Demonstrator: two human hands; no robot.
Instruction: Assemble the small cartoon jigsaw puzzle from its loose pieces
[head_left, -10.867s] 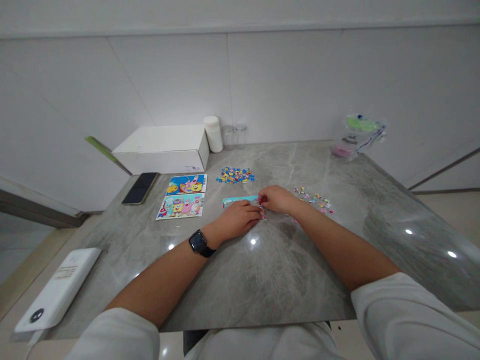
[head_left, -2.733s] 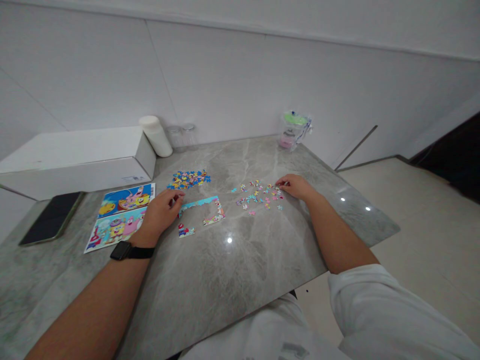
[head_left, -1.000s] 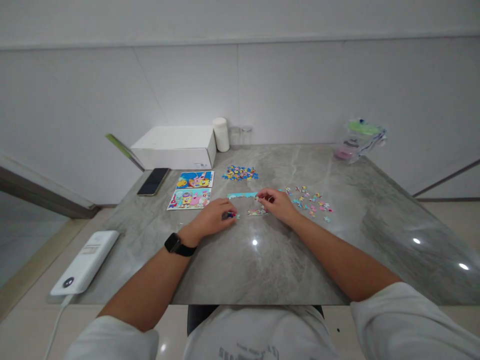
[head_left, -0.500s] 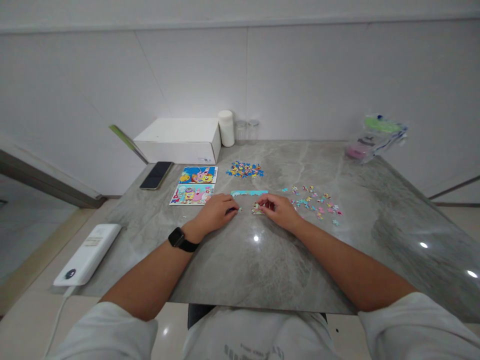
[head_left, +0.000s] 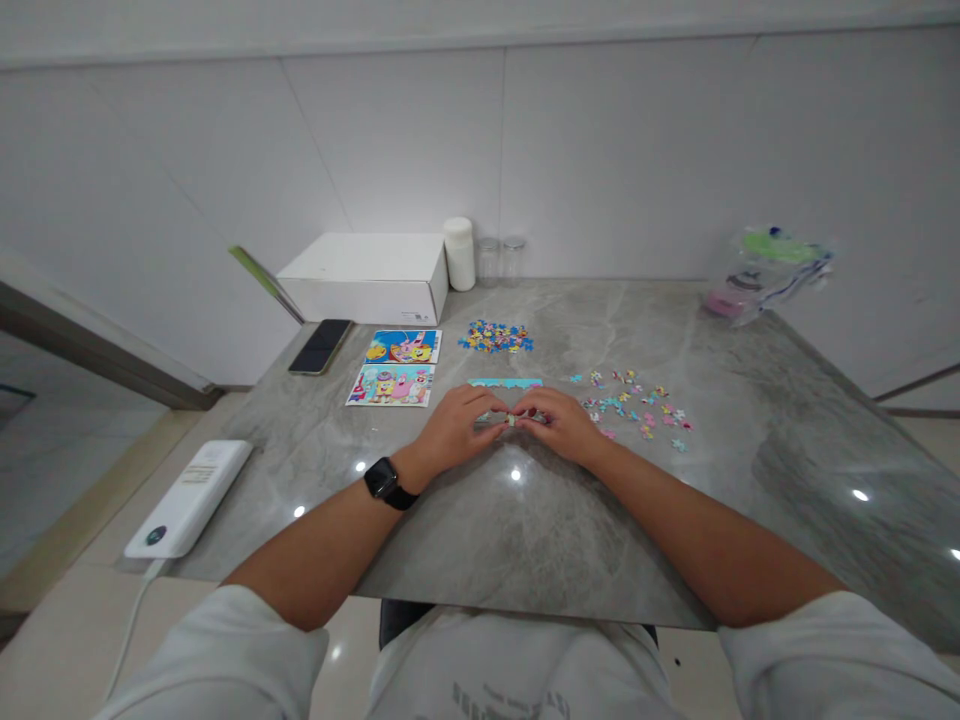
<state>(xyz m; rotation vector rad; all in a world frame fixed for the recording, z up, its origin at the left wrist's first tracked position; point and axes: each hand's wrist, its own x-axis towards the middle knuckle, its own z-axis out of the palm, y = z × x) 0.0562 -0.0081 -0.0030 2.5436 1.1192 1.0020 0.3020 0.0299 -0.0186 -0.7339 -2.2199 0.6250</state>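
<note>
The small pale puzzle piece (head_left: 511, 421) was held at the meeting point of the fingertips of the left hand (head_left: 459, 425) and the right hand (head_left: 561, 425), both almost closed in a pinch; neither hand was clearly nearer. Its pointing direction and long axis could not be told. Just beyond the fingers, the turquoise puzzle strip (head_left: 506, 383) was laid with its long axis left to right.

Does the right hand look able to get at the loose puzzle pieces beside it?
Likely yes: the loose puzzle pieces lie close by the right hand, with nothing between, though its fingers are at another piece.
</note>
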